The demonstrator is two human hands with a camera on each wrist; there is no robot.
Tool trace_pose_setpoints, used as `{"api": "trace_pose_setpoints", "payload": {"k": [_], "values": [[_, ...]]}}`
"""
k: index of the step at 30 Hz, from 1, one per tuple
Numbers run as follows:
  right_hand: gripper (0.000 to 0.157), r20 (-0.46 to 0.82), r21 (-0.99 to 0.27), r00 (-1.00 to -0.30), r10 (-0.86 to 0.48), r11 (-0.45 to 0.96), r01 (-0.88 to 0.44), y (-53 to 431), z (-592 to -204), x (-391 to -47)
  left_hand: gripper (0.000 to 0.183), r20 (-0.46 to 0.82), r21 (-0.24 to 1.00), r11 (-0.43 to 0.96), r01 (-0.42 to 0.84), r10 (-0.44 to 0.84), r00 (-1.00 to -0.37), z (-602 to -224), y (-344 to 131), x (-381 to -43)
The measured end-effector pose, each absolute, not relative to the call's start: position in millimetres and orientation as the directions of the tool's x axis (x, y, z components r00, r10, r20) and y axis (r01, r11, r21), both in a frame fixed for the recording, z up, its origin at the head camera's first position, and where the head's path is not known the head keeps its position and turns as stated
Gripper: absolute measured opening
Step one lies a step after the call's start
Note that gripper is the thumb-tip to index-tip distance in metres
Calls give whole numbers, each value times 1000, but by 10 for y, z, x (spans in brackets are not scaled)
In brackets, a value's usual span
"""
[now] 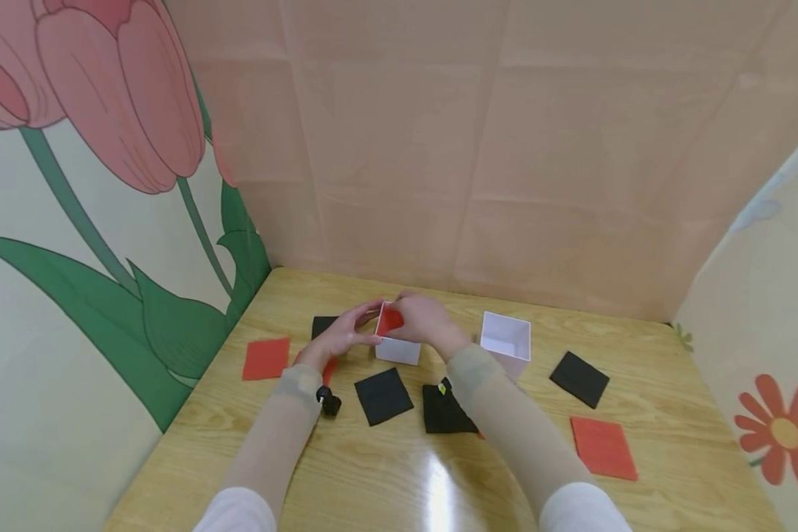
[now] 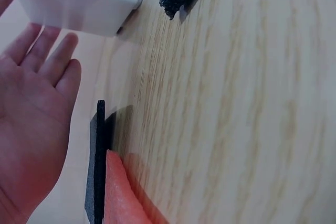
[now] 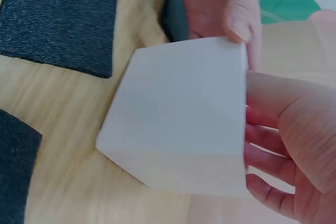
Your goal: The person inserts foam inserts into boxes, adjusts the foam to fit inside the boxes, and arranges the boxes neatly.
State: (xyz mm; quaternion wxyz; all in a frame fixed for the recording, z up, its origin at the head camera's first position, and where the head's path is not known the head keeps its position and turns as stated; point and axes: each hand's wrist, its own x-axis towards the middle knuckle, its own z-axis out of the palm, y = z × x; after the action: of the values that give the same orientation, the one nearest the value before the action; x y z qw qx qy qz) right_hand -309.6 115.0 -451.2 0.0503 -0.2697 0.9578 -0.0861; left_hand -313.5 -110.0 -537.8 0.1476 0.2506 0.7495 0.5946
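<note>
A white open-topped box (image 1: 399,352) stands in the middle of the table, with a red felt square (image 1: 389,319) in its mouth. My left hand (image 1: 339,336) holds the box at its left side, its thumb on the rim corner near me and its fingers toward the far side. From the right, my right hand (image 1: 425,319) reaches over the rim and holds the red square, its fingertips partly hidden by the box wall. In the right wrist view the box wall (image 3: 178,98) covers most of the red piece.
Another white box (image 1: 505,336) stands to the right. Black squares (image 1: 383,397) and red squares (image 1: 266,359) lie around on the wooden table (image 1: 346,480), several of them near my forearms. One black square (image 1: 580,379) lies at the right. A cloth backdrop (image 1: 399,148) hangs behind.
</note>
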Motion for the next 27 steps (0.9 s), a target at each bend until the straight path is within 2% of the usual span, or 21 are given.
{"api": "trace_pose_setpoints", "payload": {"k": [7,15,23,27], "values": [[58,-74,-240,-857,-511,843,-482,1337,-4466,-3091,89,49,957,217,192,533,-845,-5382,-1104,-3130],[53,-55,-188,-831,-553,823,-536,1433,-4443,-3098,88,51,953,228,199,527,-849,-5325,-1107,-3145],[51,-94,-106,-832,-546,837,-537,1395,-4452,-3096,89,58,951,229,209,531,-846,-5331,-1089,-3158],[50,-98,-116,-831,-548,835,-537,1366,-4460,-3099,89,64,952,220,212,532,-844,-5353,-1090,-3150]]}}
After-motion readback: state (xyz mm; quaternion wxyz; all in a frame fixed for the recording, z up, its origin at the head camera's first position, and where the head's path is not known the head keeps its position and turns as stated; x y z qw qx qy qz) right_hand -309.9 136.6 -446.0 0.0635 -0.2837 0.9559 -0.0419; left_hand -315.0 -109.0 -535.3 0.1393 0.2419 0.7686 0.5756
